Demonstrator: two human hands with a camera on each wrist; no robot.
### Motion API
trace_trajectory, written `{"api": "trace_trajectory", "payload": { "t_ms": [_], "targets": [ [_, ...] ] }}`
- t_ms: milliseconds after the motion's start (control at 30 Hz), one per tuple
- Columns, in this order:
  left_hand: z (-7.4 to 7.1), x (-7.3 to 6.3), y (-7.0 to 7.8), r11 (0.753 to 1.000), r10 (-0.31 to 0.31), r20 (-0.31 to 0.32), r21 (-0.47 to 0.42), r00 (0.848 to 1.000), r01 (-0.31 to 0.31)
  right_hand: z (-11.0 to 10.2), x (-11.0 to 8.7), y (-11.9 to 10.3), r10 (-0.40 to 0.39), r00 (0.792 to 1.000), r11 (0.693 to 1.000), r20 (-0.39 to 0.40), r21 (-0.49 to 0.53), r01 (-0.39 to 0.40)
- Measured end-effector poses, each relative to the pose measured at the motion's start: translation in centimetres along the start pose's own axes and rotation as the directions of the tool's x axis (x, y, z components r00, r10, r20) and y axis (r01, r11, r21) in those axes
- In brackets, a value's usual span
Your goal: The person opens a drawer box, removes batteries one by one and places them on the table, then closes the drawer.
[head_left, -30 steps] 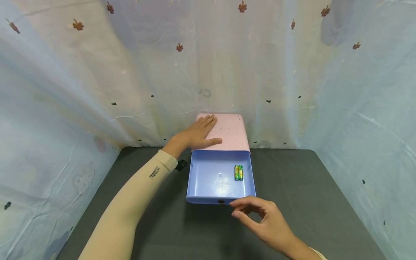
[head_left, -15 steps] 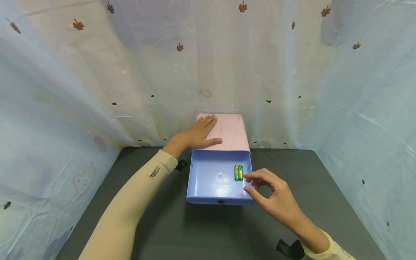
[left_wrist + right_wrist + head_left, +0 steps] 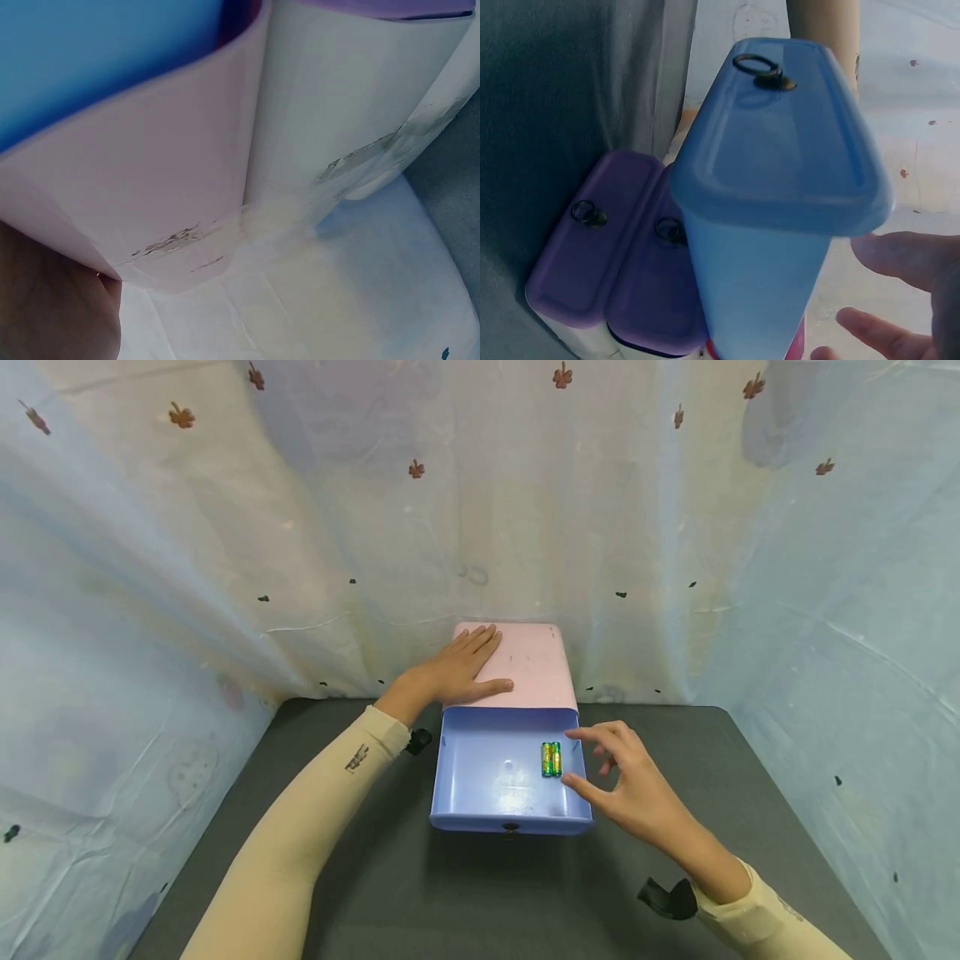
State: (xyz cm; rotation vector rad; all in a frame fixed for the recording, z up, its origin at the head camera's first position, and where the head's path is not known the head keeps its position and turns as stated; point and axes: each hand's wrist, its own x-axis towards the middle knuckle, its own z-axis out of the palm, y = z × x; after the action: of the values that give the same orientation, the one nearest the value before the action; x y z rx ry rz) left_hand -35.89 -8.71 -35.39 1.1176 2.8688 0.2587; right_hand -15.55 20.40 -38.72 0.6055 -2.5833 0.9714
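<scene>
Batteries (image 3: pixel 551 759) lie in the drawer (image 3: pixel 480 768), just beside the right grip (image 3: pixel 633 781).

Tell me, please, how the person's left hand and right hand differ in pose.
The left hand lies on top of the pink casing, while the right hand is beside the two green batteries, at the right side of the blue drawer. The left hand's fingers point forward; the right hand's point mainly leftward, thumb and forefinger apart. Both hands are bare, and neither grips anything.
</scene>
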Motion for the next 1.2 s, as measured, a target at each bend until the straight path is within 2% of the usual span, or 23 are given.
{"api": "trace_trajectory", "payload": {
  "t_ms": [367,767,1200],
  "targets": [
    [0.1,0.0,-0.2,1.000,-0.009,-0.008,-0.001,1.000,0.009,0.5,1.2,0.5,0.052,0.993,0.996,0.105,-0.083,-0.044],
    [0.1,-0.1,-0.1,1.000,-0.006,-0.011,-0.012,1.000,0.006,1.1,2.0,0.3,0.166,0.976,0.973,0.141,-0.186,-0.139],
    [-0.1,-0.1,0.0,1.000,0.004,-0.014,-0.013,1.000,-0.004,1.8,2.7,0.5,0.202,0.965,0.956,0.165,-0.248,-0.157]
  ]
}}
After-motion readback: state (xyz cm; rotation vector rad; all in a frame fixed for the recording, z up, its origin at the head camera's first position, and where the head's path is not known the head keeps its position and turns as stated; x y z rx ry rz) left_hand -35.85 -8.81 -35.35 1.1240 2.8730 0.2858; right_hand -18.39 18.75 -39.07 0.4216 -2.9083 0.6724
